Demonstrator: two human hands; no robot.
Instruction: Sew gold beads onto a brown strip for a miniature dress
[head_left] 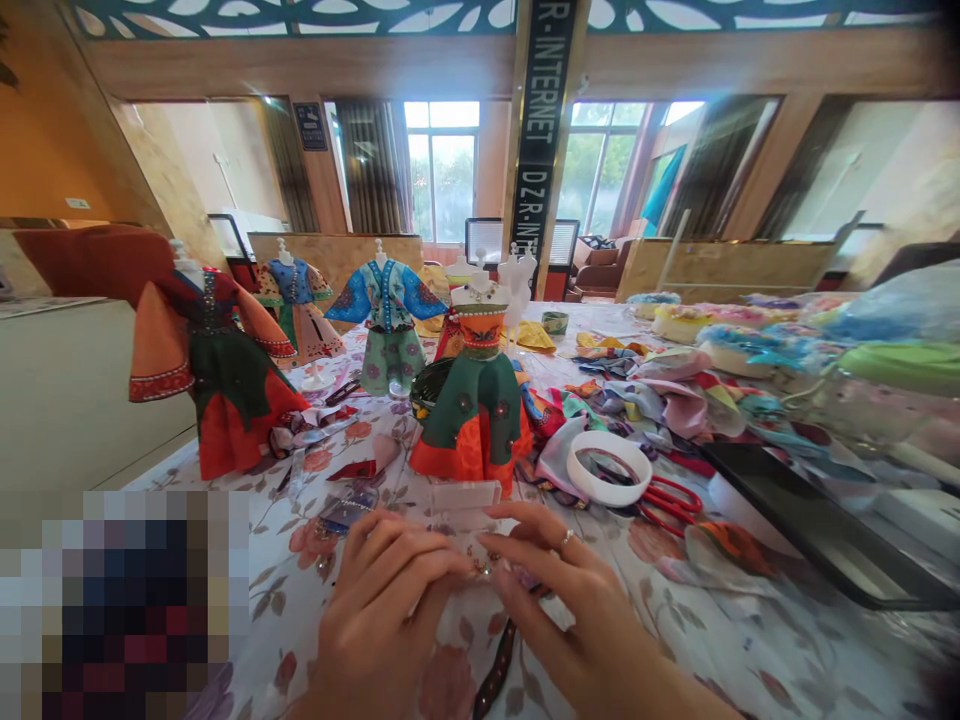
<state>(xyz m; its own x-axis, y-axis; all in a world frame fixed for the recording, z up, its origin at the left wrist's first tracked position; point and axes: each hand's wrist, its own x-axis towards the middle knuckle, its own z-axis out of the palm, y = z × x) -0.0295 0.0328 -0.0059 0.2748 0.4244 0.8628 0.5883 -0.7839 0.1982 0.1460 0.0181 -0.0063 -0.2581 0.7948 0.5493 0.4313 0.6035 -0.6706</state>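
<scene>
My left hand point(394, 590) is low in the middle of the head view, its fingers bent together and the thumb mostly hidden below them. Facing it, my right hand point(574, 600), with a ring on one finger, has thumb and index finger close around small gold beads point(484, 565). The fingertips of both hands nearly meet at these beads. Just beyond them lies a clear plastic box point(465, 497). A dress form in a green and orange dress point(480, 405) stands behind the box. Under my right hand runs a dark patterned strip point(497, 670).
More dressed forms, including a red and green gown point(225, 360) and a blue jacket point(384, 290), stand behind. To the right are a white tape roll point(609, 468), red-handled scissors point(671, 503), fabric scraps point(682, 390) and a dark phone or tablet point(817, 520). Floral cloth point(277, 600) covers the table.
</scene>
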